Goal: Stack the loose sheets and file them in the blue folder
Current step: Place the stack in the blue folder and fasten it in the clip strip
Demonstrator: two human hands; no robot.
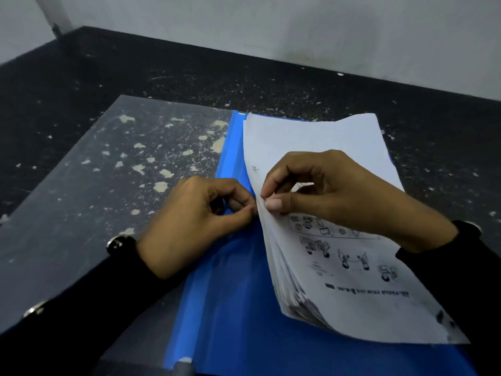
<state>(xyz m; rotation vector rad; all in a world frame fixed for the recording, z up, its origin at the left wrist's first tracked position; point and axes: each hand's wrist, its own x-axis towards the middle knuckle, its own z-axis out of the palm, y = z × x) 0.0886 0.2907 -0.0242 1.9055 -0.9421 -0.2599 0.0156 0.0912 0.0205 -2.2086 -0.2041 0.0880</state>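
On the dark speckled table (pixel 271 77), the blue folder (pixel 233 316) lies open, its clear front cover (pixel 89 169) folded flat to the person's left and its blue back panel under a thick stack of sheets (pixel 347 283). The stack sits on that back panel, just right of the spine channel, with its left edge raised and fanned.

Stacking looks done; the step in hand seems to be the filing itself, fixing the binding edge of the sheets at the spine. The right hand (pixel 336 196) lies over the middle of the stack, thumb and forefinger closed in a pinch on the left edge of the top pages and lifting it. The left hand (pixel 195 223) is curled at the spine beside that edge, fingers (pixel 241 206) drawn together on something small; whether that is a fastener prong or only the paper's edge I cannot tell, since the hand hides it.

By my reading, the next move calls for keeping the left edges of all the sheets square while they are pressed down against the spine, then swinging the clear cover over. The fanned lower corner could slip out of line if the pinch loosens.

The stack's long axis runs away from the person, leaning slightly leftward at the far end, parallel to the spine. Its printed top page reads upside down from here, so the heading end points toward the person.
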